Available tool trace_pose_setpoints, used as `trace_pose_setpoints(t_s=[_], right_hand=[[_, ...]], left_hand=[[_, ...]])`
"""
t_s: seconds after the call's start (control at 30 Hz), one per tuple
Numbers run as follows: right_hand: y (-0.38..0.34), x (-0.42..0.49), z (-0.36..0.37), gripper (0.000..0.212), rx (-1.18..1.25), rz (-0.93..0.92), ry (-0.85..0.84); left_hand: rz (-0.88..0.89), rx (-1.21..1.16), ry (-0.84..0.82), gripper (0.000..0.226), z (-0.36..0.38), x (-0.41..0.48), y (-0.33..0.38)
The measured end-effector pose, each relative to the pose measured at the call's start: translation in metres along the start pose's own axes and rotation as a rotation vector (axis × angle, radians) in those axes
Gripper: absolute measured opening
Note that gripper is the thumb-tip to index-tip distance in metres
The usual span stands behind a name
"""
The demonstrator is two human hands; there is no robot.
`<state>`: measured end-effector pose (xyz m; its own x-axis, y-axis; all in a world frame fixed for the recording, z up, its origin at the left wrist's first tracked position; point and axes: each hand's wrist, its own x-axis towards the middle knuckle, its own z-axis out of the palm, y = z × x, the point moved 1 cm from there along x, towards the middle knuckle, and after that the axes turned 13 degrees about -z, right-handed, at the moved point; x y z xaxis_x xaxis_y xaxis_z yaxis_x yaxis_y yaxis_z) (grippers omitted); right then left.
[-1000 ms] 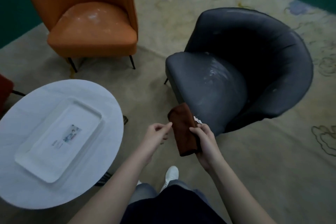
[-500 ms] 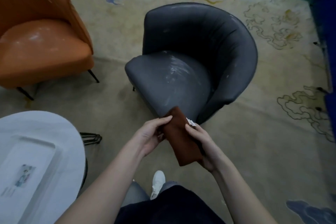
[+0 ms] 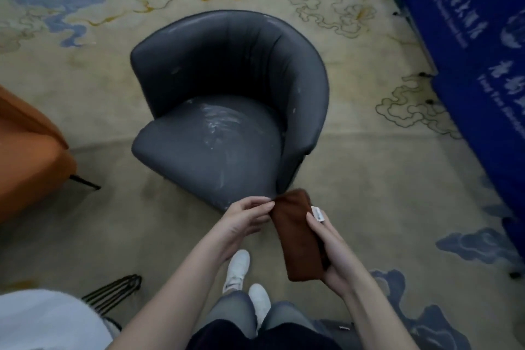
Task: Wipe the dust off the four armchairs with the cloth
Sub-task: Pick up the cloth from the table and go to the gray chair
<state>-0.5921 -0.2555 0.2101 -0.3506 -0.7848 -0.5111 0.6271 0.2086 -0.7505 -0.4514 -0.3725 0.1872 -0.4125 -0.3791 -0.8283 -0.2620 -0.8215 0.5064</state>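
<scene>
A dark grey armchair stands straight ahead on the carpet, its seat streaked with pale dust. Just in front of its seat edge I hold a folded brown cloth with a small white tag. My right hand grips the cloth from its right side and underneath. My left hand pinches the cloth's upper left edge with its fingertips. Part of an orange armchair shows at the left edge.
A white round table with black wire legs sits at the lower left. A blue banner with white lettering runs along the right side. My white shoes stand on the patterned beige carpet.
The view has swung right, bringing the grey armchair to the centre and pushing the orange chair and table to the left edge. My left hand has taken hold of the cloth's edge.
</scene>
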Motion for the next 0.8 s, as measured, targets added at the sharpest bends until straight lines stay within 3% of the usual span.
trace_pose_setpoints(t_s=[0.1, 0.27, 0.47, 0.57, 0.8], right_hand=[[-0.006, 0.007, -0.002, 0.028, 0.107, -0.016, 0.112], [-0.013, 0.03, 0.012, 0.033, 0.138, -0.041, 0.19], [-0.016, 0.063, 0.018, 0.03, -0.036, -0.161, 0.42], [-0.022, 0.069, 0.014, 0.025, -0.104, -0.229, 0.489], [-0.039, 0.093, -0.017, 0.022, -0.188, -0.257, 0.535]], left_hand=[[0.062, 0.222, 0.107, 0.024, -0.011, 0.018, 0.019], [0.214, 0.712, 0.297, 0.019, -0.046, 0.052, 0.041], [0.292, 1.206, 0.402, 0.044, -0.069, 0.076, 0.047], [0.278, 1.314, 0.421, 0.055, -0.065, 0.08, 0.046], [0.268, 1.365, 0.392, 0.056, -0.032, 0.099, 0.06]])
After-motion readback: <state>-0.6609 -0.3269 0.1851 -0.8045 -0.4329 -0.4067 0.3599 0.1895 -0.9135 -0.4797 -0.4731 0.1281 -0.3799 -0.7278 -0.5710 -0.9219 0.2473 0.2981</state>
